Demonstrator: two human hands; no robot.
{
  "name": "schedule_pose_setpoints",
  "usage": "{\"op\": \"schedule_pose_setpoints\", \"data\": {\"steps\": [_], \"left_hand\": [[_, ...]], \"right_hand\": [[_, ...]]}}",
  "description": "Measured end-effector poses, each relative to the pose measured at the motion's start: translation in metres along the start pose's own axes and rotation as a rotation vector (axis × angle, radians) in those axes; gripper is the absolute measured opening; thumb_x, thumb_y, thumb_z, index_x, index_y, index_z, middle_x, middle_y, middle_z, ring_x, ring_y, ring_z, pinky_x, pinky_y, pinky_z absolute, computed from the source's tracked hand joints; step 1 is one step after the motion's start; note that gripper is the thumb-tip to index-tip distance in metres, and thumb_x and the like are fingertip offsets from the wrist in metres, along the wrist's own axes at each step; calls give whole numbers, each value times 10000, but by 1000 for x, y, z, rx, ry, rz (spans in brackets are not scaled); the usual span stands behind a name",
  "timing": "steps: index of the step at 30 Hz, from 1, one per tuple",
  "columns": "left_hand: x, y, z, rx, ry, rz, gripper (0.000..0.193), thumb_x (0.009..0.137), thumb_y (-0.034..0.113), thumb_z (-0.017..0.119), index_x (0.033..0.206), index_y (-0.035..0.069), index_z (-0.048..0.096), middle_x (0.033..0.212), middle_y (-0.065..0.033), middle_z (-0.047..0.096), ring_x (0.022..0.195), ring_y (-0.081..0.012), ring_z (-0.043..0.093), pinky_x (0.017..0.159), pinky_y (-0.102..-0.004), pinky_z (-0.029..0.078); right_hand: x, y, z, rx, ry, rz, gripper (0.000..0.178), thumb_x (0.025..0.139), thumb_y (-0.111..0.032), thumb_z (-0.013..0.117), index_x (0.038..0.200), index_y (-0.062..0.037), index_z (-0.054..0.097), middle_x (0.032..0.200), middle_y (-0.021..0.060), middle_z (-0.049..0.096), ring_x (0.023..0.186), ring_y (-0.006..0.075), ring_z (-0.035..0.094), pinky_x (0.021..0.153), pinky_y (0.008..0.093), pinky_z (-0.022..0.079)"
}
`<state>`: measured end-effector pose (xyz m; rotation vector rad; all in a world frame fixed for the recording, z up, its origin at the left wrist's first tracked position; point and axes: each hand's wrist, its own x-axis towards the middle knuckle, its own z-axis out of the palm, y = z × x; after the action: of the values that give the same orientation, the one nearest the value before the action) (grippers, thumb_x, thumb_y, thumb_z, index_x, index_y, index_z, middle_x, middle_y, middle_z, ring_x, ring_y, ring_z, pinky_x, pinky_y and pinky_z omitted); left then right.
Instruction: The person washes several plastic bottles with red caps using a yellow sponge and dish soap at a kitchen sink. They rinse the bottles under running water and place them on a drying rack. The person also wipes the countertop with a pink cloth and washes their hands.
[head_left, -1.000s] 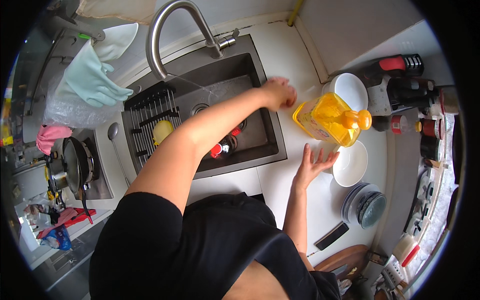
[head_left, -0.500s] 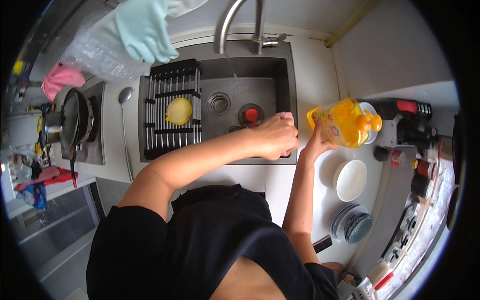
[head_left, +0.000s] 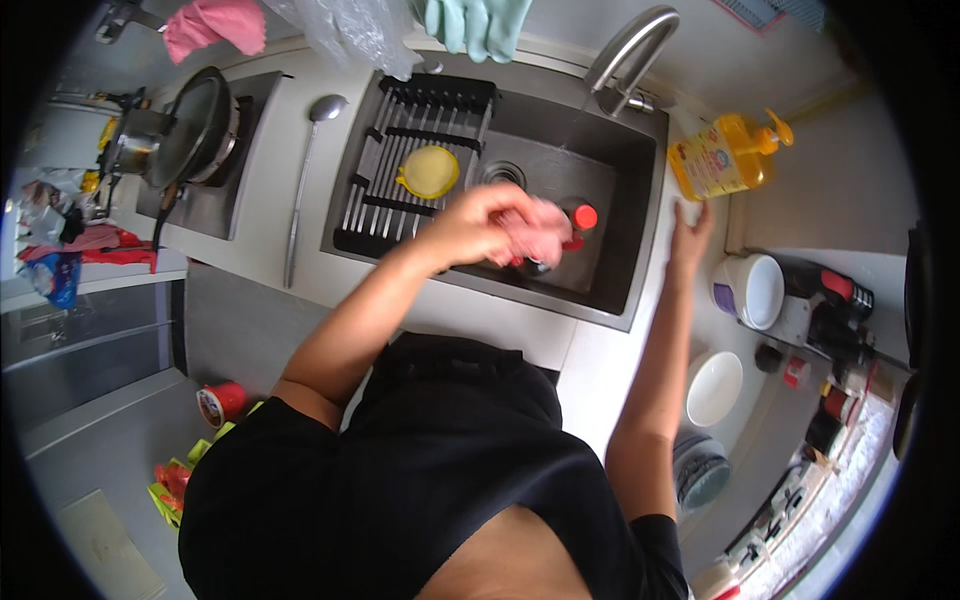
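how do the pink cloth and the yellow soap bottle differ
The pink cloth is crumpled, while the yellow soap bottle is boxy with a pump top. The pink cloth is held in the left hand over the sink; the yellow soap bottle stands on the counter, close to the open right hand.

The yellow pump bottle [head_left: 752, 152] bears a printed label [head_left: 708, 164], its lettering too blurred to read.

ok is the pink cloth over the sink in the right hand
No, the left hand holds the pink cloth, while the right hand is close to the yellow pump bottle.
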<state>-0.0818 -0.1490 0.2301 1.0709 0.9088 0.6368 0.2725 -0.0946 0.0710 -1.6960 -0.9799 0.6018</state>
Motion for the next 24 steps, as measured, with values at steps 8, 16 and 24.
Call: {"op": "schedule_pose_setpoints", "data": {"steps": [8,16,24], "left_hand": [[-10,-33,-37,-74,200,6,155,809,-73,574,758,36,476,670,-7,490,520,-45,433,413,-203,312],[-53,-57,-56,-109,182,-17,203,748,-136,492,868,16,553,687,-47,555,538,-61,490,436,-201,341],[-78,-60,-81,-287,300,57,504,788,-42,627,1233,-19,391,969,-137,580,727,-154,613,600,-281,529]], "right_hand": [[-118,-40,54,-347,-315,41,680,630,-156,739,1210,13,426,1189,244,460,1106,373,482,947,387,429],[-136,43,102,-452,-258,434,576,643,-273,774,1085,-5,520,916,166,655,896,305,638,804,356,495],[-129,-10,84,494,-166,271,67,813,-50,577,872,-80,592,719,-28,560,618,67,500,569,212,395]]}}
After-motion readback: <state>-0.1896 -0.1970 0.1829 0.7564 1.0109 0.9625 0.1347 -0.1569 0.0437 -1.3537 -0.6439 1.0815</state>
